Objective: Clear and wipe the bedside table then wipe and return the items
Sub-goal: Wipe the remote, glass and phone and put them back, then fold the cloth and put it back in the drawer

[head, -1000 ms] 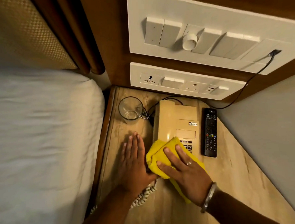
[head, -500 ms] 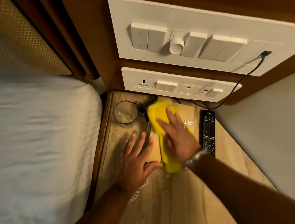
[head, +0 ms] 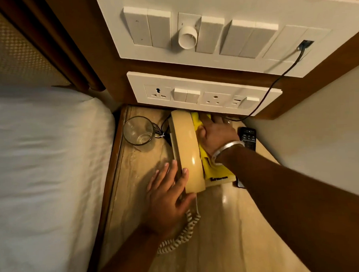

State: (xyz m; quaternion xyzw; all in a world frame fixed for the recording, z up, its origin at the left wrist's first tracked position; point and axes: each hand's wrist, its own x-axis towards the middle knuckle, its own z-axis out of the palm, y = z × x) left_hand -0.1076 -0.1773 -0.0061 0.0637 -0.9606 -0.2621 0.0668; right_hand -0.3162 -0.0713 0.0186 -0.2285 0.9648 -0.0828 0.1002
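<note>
A beige telephone (head: 186,152) sits on the marble-topped bedside table (head: 219,226), its handset along the left side. My left hand (head: 169,196) holds the near end of the handset, thumb under it, steadying the phone. My right hand (head: 217,132) presses a yellow cloth (head: 212,167) flat onto the far part of the phone's body, fingers reaching toward the wall. The cloth trails back over the keypad. A clear drinking glass (head: 138,130) stands upright left of the phone. A black remote (head: 247,139) lies to the right, partly hidden by my right forearm.
The coiled phone cord (head: 182,232) runs along the table under my left wrist. A white bed (head: 44,172) borders the table on the left. Switch and socket panels (head: 203,93) hang on the wooden wall just behind the phone, with a black cable (head: 275,84) plugged in.
My right hand has slid the yellow cloth from the phone's near end to its far end by the wall. My left hand has moved from the tabletop onto the handset's near end.
</note>
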